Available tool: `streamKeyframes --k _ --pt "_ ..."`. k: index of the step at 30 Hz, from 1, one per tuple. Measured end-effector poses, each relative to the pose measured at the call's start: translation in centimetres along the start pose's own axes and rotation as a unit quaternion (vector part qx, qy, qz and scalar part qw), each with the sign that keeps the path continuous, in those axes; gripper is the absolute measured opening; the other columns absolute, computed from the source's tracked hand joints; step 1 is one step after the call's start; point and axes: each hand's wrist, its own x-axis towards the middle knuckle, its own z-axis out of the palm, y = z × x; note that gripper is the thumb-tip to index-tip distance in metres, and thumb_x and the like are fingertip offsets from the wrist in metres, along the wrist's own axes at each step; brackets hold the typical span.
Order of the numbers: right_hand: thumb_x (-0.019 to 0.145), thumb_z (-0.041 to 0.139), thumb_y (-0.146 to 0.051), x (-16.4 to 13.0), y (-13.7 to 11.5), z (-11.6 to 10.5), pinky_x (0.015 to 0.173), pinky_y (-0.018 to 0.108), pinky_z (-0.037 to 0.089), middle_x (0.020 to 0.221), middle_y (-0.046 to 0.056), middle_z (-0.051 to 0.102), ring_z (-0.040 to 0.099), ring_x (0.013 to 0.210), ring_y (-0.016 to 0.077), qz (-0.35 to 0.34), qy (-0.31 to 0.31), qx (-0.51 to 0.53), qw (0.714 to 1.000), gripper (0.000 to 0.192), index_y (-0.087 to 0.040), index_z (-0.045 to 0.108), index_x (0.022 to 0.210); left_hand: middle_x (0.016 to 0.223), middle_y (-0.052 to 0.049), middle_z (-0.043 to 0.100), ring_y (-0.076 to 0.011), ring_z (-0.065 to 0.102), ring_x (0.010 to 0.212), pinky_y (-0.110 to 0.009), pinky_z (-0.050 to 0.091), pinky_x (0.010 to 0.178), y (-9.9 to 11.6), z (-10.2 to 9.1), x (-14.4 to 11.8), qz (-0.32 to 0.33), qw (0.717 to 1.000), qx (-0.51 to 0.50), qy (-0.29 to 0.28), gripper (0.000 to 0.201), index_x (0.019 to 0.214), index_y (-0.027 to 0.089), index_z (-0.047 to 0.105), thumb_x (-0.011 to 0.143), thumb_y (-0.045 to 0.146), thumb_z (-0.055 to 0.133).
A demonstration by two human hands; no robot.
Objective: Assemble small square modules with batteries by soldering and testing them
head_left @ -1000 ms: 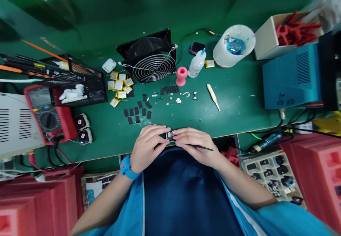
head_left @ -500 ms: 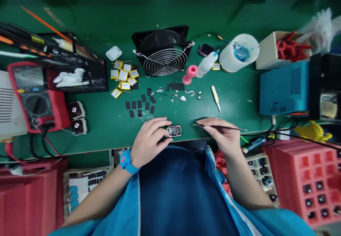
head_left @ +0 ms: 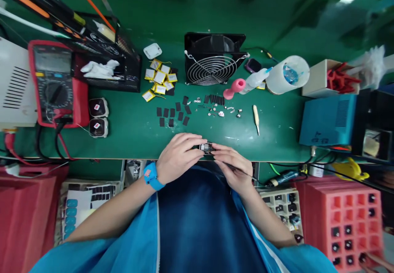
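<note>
Hands: left hand (head_left: 177,156) and right hand (head_left: 235,167) pinch a small device (head_left: 206,147) at the green table (head_left: 129,135) edge

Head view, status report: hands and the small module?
Left hand and right hand both pinch the small module at the table edge. Nothing obstructing.

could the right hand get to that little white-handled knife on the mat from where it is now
Probably yes. The knife lies alone on bare green mat, just beyond the right hand, nothing between. But that hand is busy at the small device.
</note>
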Motion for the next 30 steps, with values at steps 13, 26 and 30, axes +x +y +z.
streamKeyframes --k 13,26,30 --pt "0.091 0.068 -0.005 -0.75 0.53 0.41 0.094 0.046 0.066 0.107 0.008 0.081 0.076 0.113 0.0282 -0.035 0.028 -0.006 0.999 0.031 -0.024 0.076 0.114 0.121 -0.006 0.076 -0.0236 0.068 0.119 -0.043 0.056 0.097 -0.27 0.01 -0.02 0.002 1.000 -0.012 -0.022 0.011 0.099 0.024 0.073 0.096 0.017 0.067" --pt "0.094 0.067 -0.008 -0.76 0.86 -0.14 0.097 0.044 0.066 0.107 0.008 0.081 0.075 0.115 0.0265 -0.044 0.009 0.004 0.999 0.025 -0.022 0.078 0.111 0.120 -0.005 0.077 -0.0234 0.068 0.119 -0.043 0.055 0.099 0.03 -0.21 0.38 -0.030 0.998 -0.030 -0.038 0.004 0.095 0.023 0.070 0.095 0.018 0.070" --pt "0.093 0.067 -0.009 -0.72 0.89 -0.20 0.098 0.044 0.065 0.107 0.007 0.081 0.075 0.115 0.0267 -0.041 0.009 0.006 0.999 0.024 -0.022 0.078 0.110 0.118 -0.005 0.078 -0.0230 0.069 0.118 -0.043 0.054 0.099 0.15 -0.18 0.42 -0.047 0.997 -0.035 -0.042 0.005 0.091 0.022 0.069 0.096 0.020 0.069"
